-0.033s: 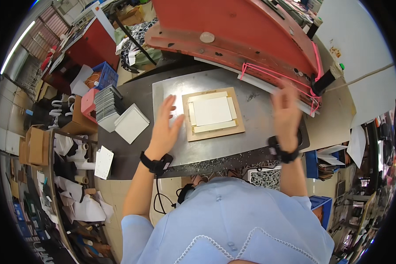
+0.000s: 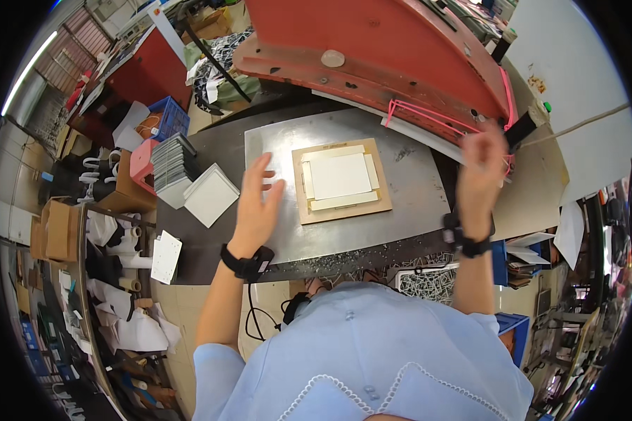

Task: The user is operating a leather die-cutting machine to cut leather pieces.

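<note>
A square brown board (image 2: 344,214) lies on a shiny metal plate (image 2: 281,242), with pale strips around a white rectangular sheet (image 2: 339,175) on top. My left hand (image 2: 258,210) hovers beside the board's left edge, fingers apart and holding nothing. My right hand (image 2: 481,175) is raised at the right, by the pink cord (image 2: 421,112) and black handle (image 2: 525,128) of a red machine (image 2: 372,35). Motion smears its fingers, so its grip and any contact there cannot be made out. Both wrists wear black bands.
Left of the plate sit a small pile of white cards (image 2: 211,196) and a banded grey stack (image 2: 174,165). White perforated pieces (image 2: 166,257) lie at the table's left edge. The red machine overhangs the far side. Scraps litter the near edge, above a scrap-filled tray (image 2: 428,284).
My right hand has moved right, toward the black handle. My left hand has drawn slightly left, away from the board. The board and sheet stay in place on the plate.
</note>
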The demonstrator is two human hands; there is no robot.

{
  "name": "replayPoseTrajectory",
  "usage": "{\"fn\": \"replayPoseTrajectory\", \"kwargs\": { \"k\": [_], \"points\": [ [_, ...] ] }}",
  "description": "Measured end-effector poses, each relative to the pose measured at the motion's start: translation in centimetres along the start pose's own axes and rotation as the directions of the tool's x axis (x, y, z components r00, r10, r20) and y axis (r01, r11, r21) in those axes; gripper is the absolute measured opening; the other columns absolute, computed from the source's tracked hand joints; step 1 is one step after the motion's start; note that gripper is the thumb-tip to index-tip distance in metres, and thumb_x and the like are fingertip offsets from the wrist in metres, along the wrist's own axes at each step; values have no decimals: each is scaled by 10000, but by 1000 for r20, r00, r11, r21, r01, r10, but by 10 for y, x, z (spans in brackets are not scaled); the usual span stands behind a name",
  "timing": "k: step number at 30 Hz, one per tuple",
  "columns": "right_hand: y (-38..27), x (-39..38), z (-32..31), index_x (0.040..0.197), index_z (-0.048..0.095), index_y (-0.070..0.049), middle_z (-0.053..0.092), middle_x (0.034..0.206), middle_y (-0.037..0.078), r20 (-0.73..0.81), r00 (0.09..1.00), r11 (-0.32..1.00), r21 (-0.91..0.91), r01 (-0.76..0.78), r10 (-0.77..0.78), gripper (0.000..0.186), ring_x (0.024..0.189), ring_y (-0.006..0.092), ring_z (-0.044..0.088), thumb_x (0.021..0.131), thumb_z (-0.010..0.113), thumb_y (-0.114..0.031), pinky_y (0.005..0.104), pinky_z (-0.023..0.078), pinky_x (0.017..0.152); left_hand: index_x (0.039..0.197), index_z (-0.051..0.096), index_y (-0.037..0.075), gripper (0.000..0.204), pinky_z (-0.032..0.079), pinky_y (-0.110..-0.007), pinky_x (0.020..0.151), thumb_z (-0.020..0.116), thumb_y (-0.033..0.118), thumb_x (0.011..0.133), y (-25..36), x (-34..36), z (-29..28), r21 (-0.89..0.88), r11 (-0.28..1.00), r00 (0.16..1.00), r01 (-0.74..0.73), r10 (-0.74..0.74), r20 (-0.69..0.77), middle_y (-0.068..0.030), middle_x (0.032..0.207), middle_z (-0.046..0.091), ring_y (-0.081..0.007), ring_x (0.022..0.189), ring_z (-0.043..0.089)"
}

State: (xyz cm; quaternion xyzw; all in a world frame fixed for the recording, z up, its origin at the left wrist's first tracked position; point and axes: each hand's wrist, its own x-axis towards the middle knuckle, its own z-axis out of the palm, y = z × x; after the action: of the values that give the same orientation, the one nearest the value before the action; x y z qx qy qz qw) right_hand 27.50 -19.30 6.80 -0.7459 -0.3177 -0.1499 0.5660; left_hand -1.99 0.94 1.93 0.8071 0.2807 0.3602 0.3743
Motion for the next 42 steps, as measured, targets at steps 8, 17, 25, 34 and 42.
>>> {"fn": "replayPoseTrajectory", "kwargs": {
  "k": [8,17,25,34,42],
  "points": [
    [70,94,-60,1188,533,25,616,1053,82,-80,980,946,287,-152,182,400,964,147,588,889,722,-161,283,470,866,1113,651,-31,330,501,-288,818,452,225,1049,18,-31,-29,-169,967,977,192,-173,123,-86,1059,677,-144,916,615],
    [69,75,-55,1146,529,41,592,1043,106,-89,981,965,210,-154,175,408,946,188,566,840,730,-139,325,467,861,1088,675,-30,282,520,-289,812,512,191,1025,68,-47,-27,-170,963,886,209,-114,449,-94,1001,712,-161,894,664],
    [-9,-30,-74,1400,354,37,519,1328,163,231,972,973,212,-97,47,580,1224,234,513,906,638,-71,354,380,1054,1106,676,-2,196,531,-306,800,634,107,948,114,-35,1,-295,955,859,-34,179,479,-105,991,717,-191,872,687],
    [-2,35,-141,1457,404,-17,495,1428,145,9,1000,999,-34,-18,19,514,1348,252,440,1032,493,-291,375,284,1147,1396,457,28,726,477,-349,955,827,181,791,158,-32,4,-466,849,877,-248,401,264,-133,1285,583,-232,1093,606],
    [-5,40,-80,1474,334,-47,535,1357,165,202,979,868,486,-105,6,581,1241,257,527,1060,353,-453,372,372,1079,1237,459,4,801,492,-313,771,421,734,911,162,-58,-23,-614,789,994,-12,77,81,-102,889,600,-167,787,587]
  ]
}}
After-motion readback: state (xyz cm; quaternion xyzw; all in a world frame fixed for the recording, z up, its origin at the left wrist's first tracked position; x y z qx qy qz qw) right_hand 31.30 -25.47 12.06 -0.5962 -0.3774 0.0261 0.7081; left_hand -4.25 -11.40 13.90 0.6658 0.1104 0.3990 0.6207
